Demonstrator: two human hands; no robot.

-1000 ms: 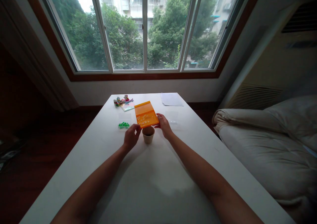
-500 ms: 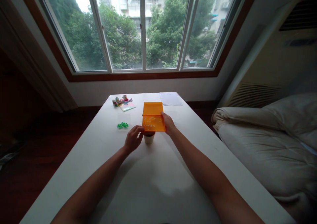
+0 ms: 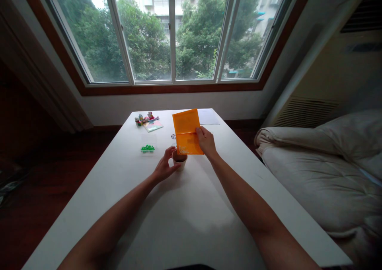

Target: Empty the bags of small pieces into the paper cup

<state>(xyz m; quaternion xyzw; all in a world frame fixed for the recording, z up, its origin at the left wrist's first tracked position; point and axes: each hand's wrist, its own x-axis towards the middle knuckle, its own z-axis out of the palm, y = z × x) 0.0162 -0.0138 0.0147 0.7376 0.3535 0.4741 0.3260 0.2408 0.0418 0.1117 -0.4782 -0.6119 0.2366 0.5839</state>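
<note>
In the head view my right hand (image 3: 206, 142) grips the right edge of an opened orange plastic case (image 3: 188, 127), thumb on its front. The case is tilted up, and small white pieces (image 3: 185, 148) lie gathered along its lower edge. Just under that edge stands a small pale cup (image 3: 179, 166), brown inside. My left hand (image 3: 166, 164) curls around the left side of this cup, with thumb and fingers against its wall. What the cup holds is too small to make out.
On the white table (image 3: 191, 214), a clear box with green pieces (image 3: 147, 148) sits to the left. Small colourful figures (image 3: 145, 119) and a pastel card (image 3: 154, 125) lie behind it. White paper (image 3: 209, 117) lies at the far edge. A padded beige sofa (image 3: 310, 174) borders the right.
My left hand has let go of the case and taken hold of the cup. The case has tilted steeper, and the white pieces have slid to its lower edge.
</note>
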